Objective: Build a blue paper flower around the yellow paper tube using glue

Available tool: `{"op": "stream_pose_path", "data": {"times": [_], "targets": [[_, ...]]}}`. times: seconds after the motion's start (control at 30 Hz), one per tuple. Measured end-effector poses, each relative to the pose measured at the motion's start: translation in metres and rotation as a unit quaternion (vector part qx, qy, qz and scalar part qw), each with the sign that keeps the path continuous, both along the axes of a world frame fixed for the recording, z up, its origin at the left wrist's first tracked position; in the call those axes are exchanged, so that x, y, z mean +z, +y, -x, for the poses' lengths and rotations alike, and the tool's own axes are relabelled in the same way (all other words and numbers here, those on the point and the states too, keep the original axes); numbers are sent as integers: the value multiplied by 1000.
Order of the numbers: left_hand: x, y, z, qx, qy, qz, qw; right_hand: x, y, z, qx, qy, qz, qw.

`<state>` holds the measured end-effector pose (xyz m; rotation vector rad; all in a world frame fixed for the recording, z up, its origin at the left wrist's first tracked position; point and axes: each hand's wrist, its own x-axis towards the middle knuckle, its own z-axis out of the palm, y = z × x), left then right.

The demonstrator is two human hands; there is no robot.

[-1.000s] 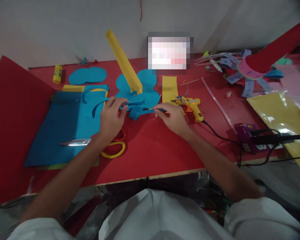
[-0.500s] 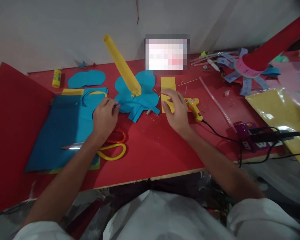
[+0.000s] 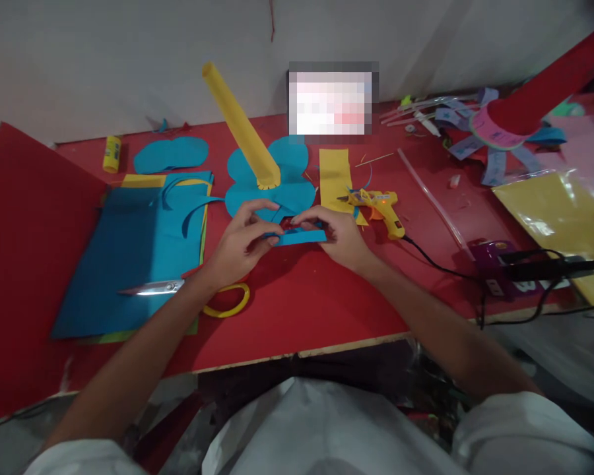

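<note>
A blue paper strip [image 3: 303, 237] stretches between my hands, low over the red table. My left hand [image 3: 240, 243] pinches its left end, and my right hand [image 3: 340, 236] has closed on the right end. Just behind them lies a blue petal-shaped paper cutout [image 3: 294, 188] with a rolled yellow paper tube [image 3: 240, 125] rising from it at a tilt. Right of my right hand, a yellow glue gun [image 3: 383, 208] rests partly over a yellow paper rectangle [image 3: 334, 175]. Scissors [image 3: 228, 302] lie beneath my left forearm, which hides part of them.
Blue paper sheets [image 3: 119, 257] lie at the left beside a standing red board [image 3: 24, 277]. A glue stick [image 3: 111, 155] stands behind them. A screen [image 3: 331, 102] leans at the wall. The glue gun's cord [image 3: 435, 265] runs right towards a purple box [image 3: 495, 254].
Both hands have come together at the middle, the left moving right. The blue strips that lay at the cutout's front are lifted, and one strip is now held between my hands.
</note>
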<state>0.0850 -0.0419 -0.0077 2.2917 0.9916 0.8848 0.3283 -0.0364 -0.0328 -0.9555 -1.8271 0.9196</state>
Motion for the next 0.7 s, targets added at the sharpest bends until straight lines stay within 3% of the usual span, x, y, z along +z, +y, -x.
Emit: {"op": "stream_pose_path", "data": {"times": [0.23,0.47,0.6,0.7], "targets": [[-7,2,0,-104,65,14,992,8,-4,0,-48,-49,14,998],[-12,3,3,-77,149,28,985,4,0,1,-46,-86,-20,995],[-9,3,3,-82,124,5,989,7,5,-9,-41,-135,-68,988],[-8,3,4,-52,82,8,995,19,9,-37,-80,-144,-98,982]]}}
